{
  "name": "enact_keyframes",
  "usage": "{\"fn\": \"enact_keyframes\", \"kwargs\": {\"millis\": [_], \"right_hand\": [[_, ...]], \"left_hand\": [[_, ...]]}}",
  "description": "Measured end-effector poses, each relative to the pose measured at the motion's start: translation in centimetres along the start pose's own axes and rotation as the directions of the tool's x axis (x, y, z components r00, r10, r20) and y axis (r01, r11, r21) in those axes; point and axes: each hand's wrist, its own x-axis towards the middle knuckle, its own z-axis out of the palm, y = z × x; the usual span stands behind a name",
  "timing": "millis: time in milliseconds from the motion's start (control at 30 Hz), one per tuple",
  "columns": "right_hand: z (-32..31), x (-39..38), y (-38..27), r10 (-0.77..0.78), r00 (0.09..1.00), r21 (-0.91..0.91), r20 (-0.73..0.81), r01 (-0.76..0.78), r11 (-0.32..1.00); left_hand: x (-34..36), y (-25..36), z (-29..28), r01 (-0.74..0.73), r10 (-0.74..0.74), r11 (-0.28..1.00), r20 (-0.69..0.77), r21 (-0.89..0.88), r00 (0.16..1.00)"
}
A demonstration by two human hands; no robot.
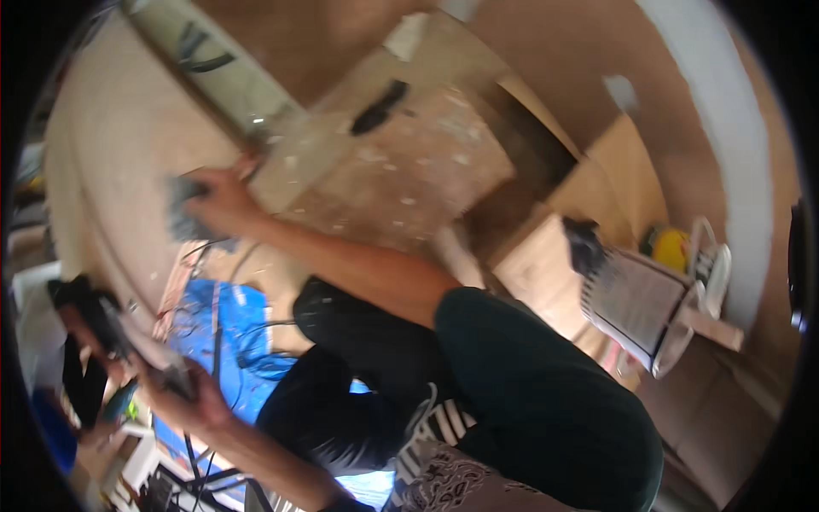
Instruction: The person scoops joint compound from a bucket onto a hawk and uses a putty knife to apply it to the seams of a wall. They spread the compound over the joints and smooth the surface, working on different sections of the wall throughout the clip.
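Observation:
My right hand (226, 203) reaches across to the left, its fingers closed around a blurred grey piece (182, 207), possibly a rag or pad. That piece lies against the lower edge of a large pale wooden panel (128, 154). Nearer to me, at the lower left, my left hand (189, 399) grips a long dark handheld object (107, 317) with a reddish-brown part. Motion blur hides its exact kind.
A blue plastic sheet (217, 320) with dark cables lies below the panel. Beyond my right arm is a debris-strewn board (409, 171) with a black tool-like object (380, 108) on it. A cardboard box (546, 264) and a pale bag (636, 299) stand at right.

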Motion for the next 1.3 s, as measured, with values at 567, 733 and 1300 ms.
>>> {"fn": "enact_keyframes", "kwargs": {"millis": [567,733,1300], "right_hand": [[-7.6,-12.3,-12.7,-0.567,0.82,-0.386,0.081,0.55,0.74],[-9.8,-13.0,-16.8,-0.168,0.944,0.196,-0.286,0.229,0.953],[-26.5,-29.6,-21.8,0.215,0.791,-0.807,-0.572,-0.591,0.027]], "left_hand": [[-2.8,-4.3,9.3,0.032,-0.05,0.994,0.186,0.102,0.981],[-5.5,-8.1,12.1,0.3,-0.346,0.937,0.353,0.181,0.869],[-3.0,-1.5,10.9,0.196,-0.137,0.944,0.223,-0.267,0.965]]}}
